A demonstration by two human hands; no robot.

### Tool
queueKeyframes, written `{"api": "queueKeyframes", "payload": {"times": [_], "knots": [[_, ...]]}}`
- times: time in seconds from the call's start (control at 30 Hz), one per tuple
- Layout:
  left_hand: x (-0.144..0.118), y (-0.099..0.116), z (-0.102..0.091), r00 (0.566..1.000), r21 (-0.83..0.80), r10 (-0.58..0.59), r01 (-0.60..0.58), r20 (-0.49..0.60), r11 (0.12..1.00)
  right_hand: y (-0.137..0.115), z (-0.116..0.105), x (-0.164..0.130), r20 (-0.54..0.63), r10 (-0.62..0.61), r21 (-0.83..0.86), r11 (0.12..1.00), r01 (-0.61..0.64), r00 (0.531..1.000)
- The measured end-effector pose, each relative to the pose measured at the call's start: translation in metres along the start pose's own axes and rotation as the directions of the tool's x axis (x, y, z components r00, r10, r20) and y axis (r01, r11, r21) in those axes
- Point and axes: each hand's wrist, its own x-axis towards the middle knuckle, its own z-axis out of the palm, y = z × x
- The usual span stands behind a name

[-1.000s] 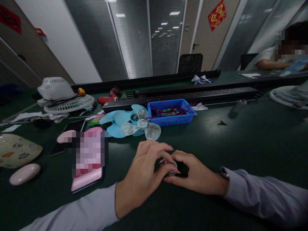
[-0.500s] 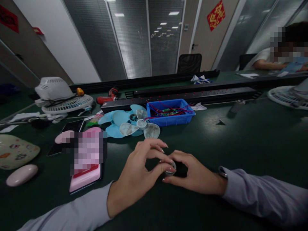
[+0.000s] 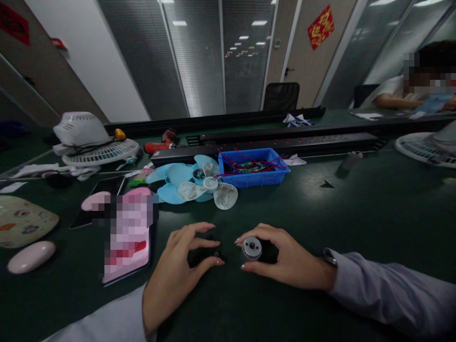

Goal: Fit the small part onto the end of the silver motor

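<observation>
My right hand (image 3: pixel 281 254) curls its thumb and fingers around a small round metal motor (image 3: pixel 251 248), which stands on the dark green table with its holed end face up. My left hand (image 3: pixel 185 268) is a little to the left, its fingers and thumb spread apart. Between its fingertips shows a tiny ring-shaped part (image 3: pixel 216 254); whether it is a nut or a washer I cannot make out, and the fingers do not seem closed on it.
Light-blue and clear fan blades (image 3: pixel 208 185) lie beyond my hands, beside a blue bin (image 3: pixel 256 179) of wired circuit boards. On the left are a pink-screened phone (image 3: pixel 130 266) and a pink oval case (image 3: pixel 32 257). Farther back are a red drill (image 3: pixel 162 142) and a metal cylinder (image 3: pixel 352 160). Someone sits far right.
My left hand has moved left, off the top of the motor, and its fingers have opened. The motor's end face now shows. My right hand stays around the motor.
</observation>
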Motion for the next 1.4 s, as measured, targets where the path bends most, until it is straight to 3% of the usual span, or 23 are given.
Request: {"api": "queueKeyframes", "payload": {"times": [0.33, 0.57, 0.8, 1.0, 1.1, 1.27, 1.4], "knots": [[0.002, 0.003, 0.002, 0.999, -0.054, -0.023, 0.02, -0.046, 0.998, -0.001, -0.001, 0.0, 0.004, 0.0, 0.006, 1.0, 0.0, 1.0], [0.007, 0.03, 0.013, 0.971, -0.349, -0.076, -0.008, -0.228, 0.937, 0.002, 0.0, -0.001, 0.01, -0.031, -0.011, 0.999, 0.031, 0.999], [0.017, 0.055, 0.018, 0.982, -0.305, 0.009, -0.067, -0.187, 0.95, 0.002, 0.001, 0.0, 0.008, -0.032, -0.072, 0.997, 0.033, 0.999], [0.018, 0.057, 0.018, 0.97, -0.224, 0.107, -0.157, -0.219, 0.962, 0.002, 0.001, 0.001, -0.012, -0.083, -0.054, 0.995, 0.082, 0.996], [0.016, 0.055, 0.019, 0.975, -0.234, 0.124, -0.167, -0.186, 0.958, 0.002, 0.002, 0.0, -0.021, -0.097, -0.037, 0.995, 0.096, 0.995], [0.012, 0.047, 0.023, 0.99, -0.313, 0.091, -0.119, -0.104, 0.942, 0.004, 0.0, -0.005, -0.071, -0.137, 0.043, 0.989, 0.14, 0.988], [0.011, 0.041, 0.032, 0.999, -0.351, -0.021, 0.007, -0.036, 0.936, 0.003, -0.006, -0.007, -0.096, -0.154, 0.153, 0.974, 0.168, 0.983]]}}
